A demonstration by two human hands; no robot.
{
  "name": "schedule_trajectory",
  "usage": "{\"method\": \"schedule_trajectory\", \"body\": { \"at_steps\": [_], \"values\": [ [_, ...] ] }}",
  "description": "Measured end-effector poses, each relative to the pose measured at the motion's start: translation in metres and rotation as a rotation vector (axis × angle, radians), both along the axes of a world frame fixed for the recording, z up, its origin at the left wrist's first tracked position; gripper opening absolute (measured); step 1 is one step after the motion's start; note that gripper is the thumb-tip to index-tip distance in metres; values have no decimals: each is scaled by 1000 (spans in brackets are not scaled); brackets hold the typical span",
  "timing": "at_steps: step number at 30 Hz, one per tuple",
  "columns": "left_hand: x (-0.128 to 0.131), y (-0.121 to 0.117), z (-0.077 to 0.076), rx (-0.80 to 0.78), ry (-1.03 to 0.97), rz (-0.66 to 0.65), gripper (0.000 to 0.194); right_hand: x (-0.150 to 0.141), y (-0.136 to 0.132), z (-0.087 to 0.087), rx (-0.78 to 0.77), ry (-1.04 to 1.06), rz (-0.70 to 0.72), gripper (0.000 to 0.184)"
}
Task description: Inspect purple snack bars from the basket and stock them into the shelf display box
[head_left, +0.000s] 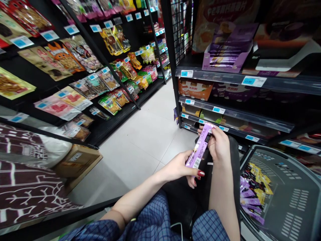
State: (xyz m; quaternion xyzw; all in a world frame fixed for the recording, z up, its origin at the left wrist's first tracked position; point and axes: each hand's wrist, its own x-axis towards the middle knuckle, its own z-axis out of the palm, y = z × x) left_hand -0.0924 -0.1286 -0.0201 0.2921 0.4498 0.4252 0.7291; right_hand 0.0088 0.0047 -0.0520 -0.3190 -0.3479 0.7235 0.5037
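Both hands, left (184, 167) and right (218, 144), hold a purple packet (200, 145), fingers clamped on its ends (more packets (254, 190) lie in the basket (283, 187), right).

The pale grey tiled floor (142, 134) is lit evenly and brightly at the centre, while the black metal shelf unit (273, 100) toward two o'clock is sunk in shadow. Soft glare is caught on the clear plastic snack bags (85, 52) at ten o'clock (their print is softened), and lines are visibly stretched toward the edges.
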Motion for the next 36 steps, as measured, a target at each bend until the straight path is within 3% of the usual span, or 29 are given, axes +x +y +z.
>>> {"method": "schedule_trajectory", "body": {
  "at_steps": [7,14,21,29,33,36],
  "values": [
    [-3,0,-1,-2,47,12,52,1,0,0,14,8,-35,20],
    [-26,3,5,135,199,288,46,18,3,8,158,34,-204,31],
    [-49,5,1,402,271,578,31,39,2,10,370,-92,-125,40],
    [-53,5,-5,543,338,855,36,36,-8,14,463,-199,-106,20],
    [-57,3,-7,612,424,936,26,40,-11,18,486,-270,3,24],
    [-63,3,-7,609,497,936,23,42,-13,20,580,-343,6,23]
  ]
}}
